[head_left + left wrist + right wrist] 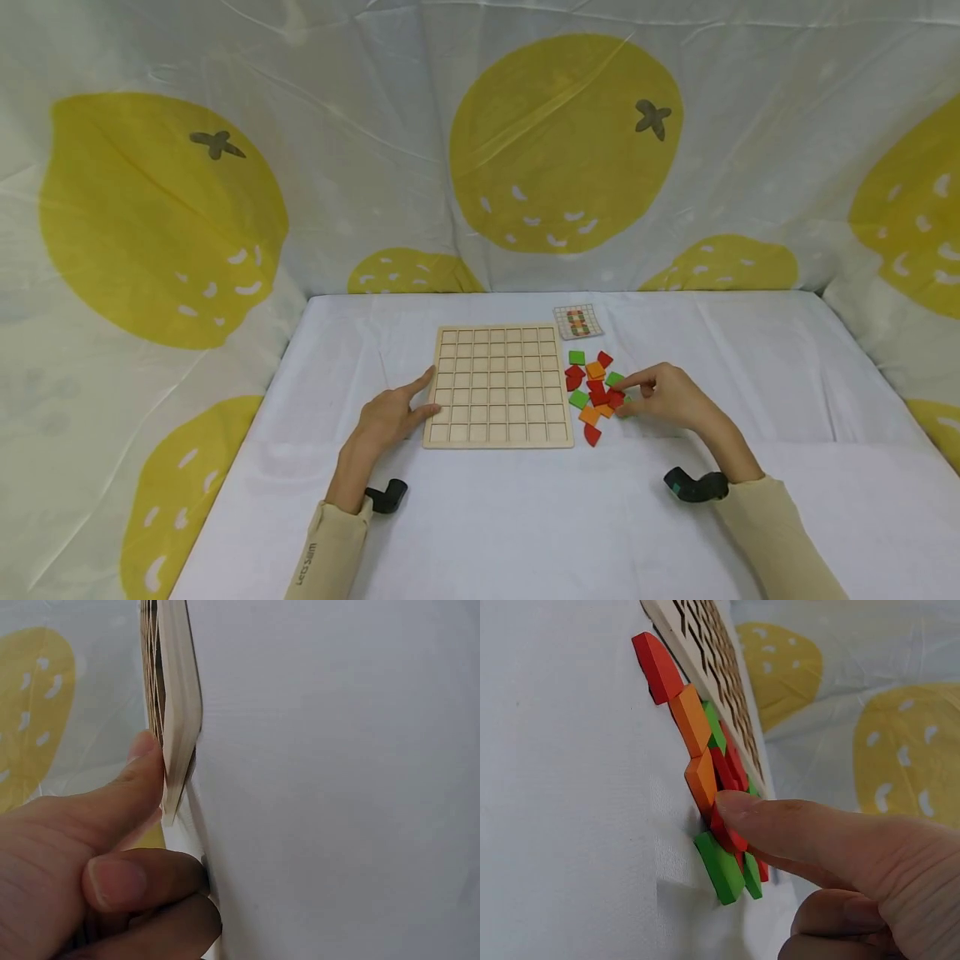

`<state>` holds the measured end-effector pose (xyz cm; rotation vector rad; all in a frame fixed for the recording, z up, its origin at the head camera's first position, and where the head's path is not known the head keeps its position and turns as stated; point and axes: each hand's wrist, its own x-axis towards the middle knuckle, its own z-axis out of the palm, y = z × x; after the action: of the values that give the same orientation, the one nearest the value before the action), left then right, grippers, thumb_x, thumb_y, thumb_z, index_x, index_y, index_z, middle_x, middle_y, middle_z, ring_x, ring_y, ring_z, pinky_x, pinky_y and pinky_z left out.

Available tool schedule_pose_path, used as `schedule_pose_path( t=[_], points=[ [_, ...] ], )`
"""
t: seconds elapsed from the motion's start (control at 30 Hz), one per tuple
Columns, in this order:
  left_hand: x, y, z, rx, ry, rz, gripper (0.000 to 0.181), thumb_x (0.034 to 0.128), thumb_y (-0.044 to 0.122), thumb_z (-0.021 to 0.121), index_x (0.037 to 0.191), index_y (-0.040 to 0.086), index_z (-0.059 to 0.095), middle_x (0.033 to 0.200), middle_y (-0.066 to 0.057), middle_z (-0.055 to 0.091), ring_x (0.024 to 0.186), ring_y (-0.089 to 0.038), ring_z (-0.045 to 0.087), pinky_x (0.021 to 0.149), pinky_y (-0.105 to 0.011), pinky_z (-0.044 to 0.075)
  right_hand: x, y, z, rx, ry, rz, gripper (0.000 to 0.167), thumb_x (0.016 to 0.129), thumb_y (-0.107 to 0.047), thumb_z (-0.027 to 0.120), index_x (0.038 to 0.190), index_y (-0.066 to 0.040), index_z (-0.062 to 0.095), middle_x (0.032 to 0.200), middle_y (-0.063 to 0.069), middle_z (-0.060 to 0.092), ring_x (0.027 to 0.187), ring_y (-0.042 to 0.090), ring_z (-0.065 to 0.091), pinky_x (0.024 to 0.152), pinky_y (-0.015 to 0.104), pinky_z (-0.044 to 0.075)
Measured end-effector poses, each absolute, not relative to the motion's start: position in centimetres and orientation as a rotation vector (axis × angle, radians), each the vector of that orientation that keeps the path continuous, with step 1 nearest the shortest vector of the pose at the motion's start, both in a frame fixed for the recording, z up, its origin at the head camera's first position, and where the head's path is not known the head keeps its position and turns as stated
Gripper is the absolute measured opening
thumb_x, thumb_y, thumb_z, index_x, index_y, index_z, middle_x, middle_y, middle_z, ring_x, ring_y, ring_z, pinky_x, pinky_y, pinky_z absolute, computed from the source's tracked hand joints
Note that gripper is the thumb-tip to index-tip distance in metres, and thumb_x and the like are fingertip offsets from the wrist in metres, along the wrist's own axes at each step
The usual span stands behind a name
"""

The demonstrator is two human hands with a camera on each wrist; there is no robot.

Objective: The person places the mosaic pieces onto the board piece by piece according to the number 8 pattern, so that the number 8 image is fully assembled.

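Observation:
A pale wooden grid board (498, 387) lies flat on the white table, its squares bare. My left hand (390, 417) rests at the board's left edge. In the left wrist view, the thumb (139, 776) lies along that edge while lower fingers (157, 881) curl below. Right of the board is a loose cluster of red, orange and green wooden pieces (596, 387), some overlapping. My right hand (667, 396) reaches in from the right, thumb and index finger around a red piece (726, 831) among them. The fingers partly hide nearby pieces.
A small card (578, 321) with a printed colored pattern on a grid lies behind the pieces, near the board's far right corner. White cloth covers the table (525, 525), and a lemon-print curtain (360, 167) hangs behind it.

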<state>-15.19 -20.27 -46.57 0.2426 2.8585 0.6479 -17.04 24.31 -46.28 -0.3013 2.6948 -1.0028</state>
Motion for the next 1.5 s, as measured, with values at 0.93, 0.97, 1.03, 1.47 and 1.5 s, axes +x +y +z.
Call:
schedule_pose_path(
  t=[0.93, 0.97, 1.03, 1.47, 1.5],
  points=[
    [-15.5, -20.3, -46.6, 0.180, 2.832, 0.682, 0.070, 0.0996, 0.039, 0.068, 0.161, 0.022, 0.039, 0.059, -0.003, 0.056, 0.056, -0.014, 0.046, 0.056, -0.030, 0.039, -17.7, 23.2, -47.8, -0.345, 2.728, -1.117, 0.026, 0.084, -0.023, 0.087, 0.102, -0.004, 0.081, 0.059, -0.006, 0.029, 0.056, 0.011, 0.028, 0.054, 0.026, 0.023],
    [-15.5, -20.3, -46.6, 0.179, 2.832, 0.682, 0.070, 0.0995, 0.039, 0.068, 0.161, 0.022, 0.039, 0.059, -0.002, 0.056, 0.056, -0.014, 0.046, 0.056, -0.030, 0.039, -17.7, 22.9, -47.7, -0.346, 2.728, -1.140, 0.027, 0.084, -0.023, 0.087, 0.102, -0.004, 0.081, 0.058, -0.006, 0.029, 0.056, 0.011, 0.028, 0.053, 0.026, 0.022],
    [-15.5, -20.4, -46.6, 0.176, 2.832, 0.677, 0.070, 0.0996, 0.039, 0.068, 0.161, 0.022, 0.039, 0.058, -0.002, 0.055, 0.057, -0.014, 0.046, 0.056, -0.029, 0.038, -17.9, 22.2, -47.8, -0.345, 2.723, -1.193, 0.028, 0.085, -0.023, 0.087, 0.103, -0.003, 0.081, 0.058, -0.006, 0.029, 0.055, 0.011, 0.028, 0.052, 0.025, 0.022],
    [-15.3, -20.4, -46.8, 0.202, 2.823, 0.708, 0.069, 0.0991, 0.039, 0.068, 0.160, 0.021, 0.040, 0.065, -0.006, 0.063, 0.058, -0.014, 0.048, 0.057, -0.029, 0.039, -20.6, 15.7, -47.6, -0.287, 2.728, -1.316, 0.029, 0.087, -0.023, 0.085, 0.108, -0.005, 0.080, 0.056, -0.004, 0.031, 0.051, 0.013, 0.029, 0.050, 0.023, 0.023],
    [-15.3, -20.3, -46.8, 0.207, 2.822, 0.714, 0.069, 0.0991, 0.039, 0.068, 0.160, 0.021, 0.040, 0.062, -0.005, 0.060, 0.057, -0.013, 0.047, 0.056, -0.029, 0.039, -20.9, 15.3, -47.5, -0.304, 2.727, -1.323, 0.028, 0.087, -0.023, 0.085, 0.108, -0.005, 0.080, 0.055, -0.003, 0.031, 0.049, 0.013, 0.029, 0.049, 0.023, 0.023]
  ],
)
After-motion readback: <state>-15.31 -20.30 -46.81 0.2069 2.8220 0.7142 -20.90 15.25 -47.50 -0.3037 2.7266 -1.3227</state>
